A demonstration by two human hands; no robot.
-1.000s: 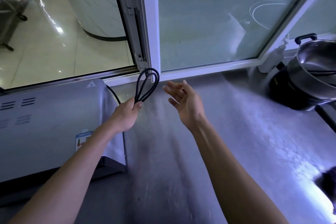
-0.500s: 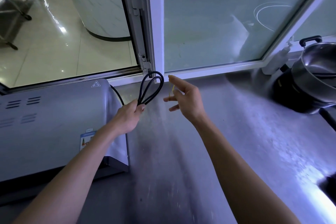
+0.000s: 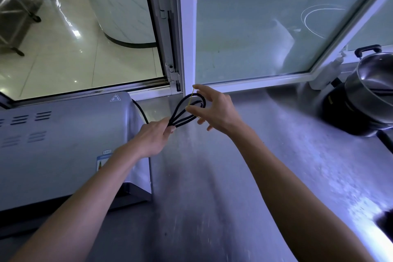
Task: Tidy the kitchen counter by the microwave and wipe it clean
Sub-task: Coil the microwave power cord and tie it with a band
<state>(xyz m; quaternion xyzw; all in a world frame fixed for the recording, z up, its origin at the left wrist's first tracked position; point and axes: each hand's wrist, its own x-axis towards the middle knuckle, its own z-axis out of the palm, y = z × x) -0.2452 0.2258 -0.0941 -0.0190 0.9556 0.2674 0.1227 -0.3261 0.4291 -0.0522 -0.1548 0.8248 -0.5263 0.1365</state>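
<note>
Beside the microwave (image 3: pixel 63 144), above the desk (image 3: pixel 234 176), my left hand (image 3: pixel 153 136) grips the folded black cord (image 3: pixel 187 110). My right hand (image 3: pixel 214 110), empty and apart a second ago, now stretches a thin yellow band (image 3: pixel 190 98) between fingers against the loops. Bundling looks close; wiping not begun.

The microwave (image 3: pixel 63 147) sits on the counter (image 3: pixel 244 166) at the left, below the window (image 3: pixel 255 34). The looped cord (image 3: pixel 187 110) hangs above the counter just right of the microwave, between the left hand (image 3: pixel 153 136) and right hand (image 3: pixel 214 108). A pot (image 3: pixel 374 89) stands at the far right.
</note>
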